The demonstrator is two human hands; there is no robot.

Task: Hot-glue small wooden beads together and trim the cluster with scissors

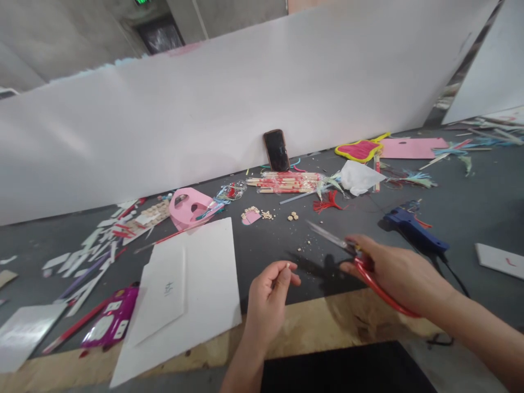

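My right hand point(395, 273) grips a pair of scissors point(331, 236) with red handles, its blades pointing left over the dark table. Between the thumb and fingertips of my left hand point(268, 295) is a tiny pale piece point(288, 266). The left hand hovers near the table's front edge, apart from the scissors. Beyond it lies a small pink heart point(251, 217) with beige bits along its upper edge. Beside the heart are a scatter of beige bits point(267, 215) and a small cluster of beige flower-like pieces point(292, 216).
A blue glue gun point(417, 232) lies right of the scissors. White sheets point(208, 278) and a pink cut-out point(190, 207) are on the left. Bundled sticks point(286, 182) and a phone point(277, 150) stand before a white partition point(229, 109). Scraps litter the left side.
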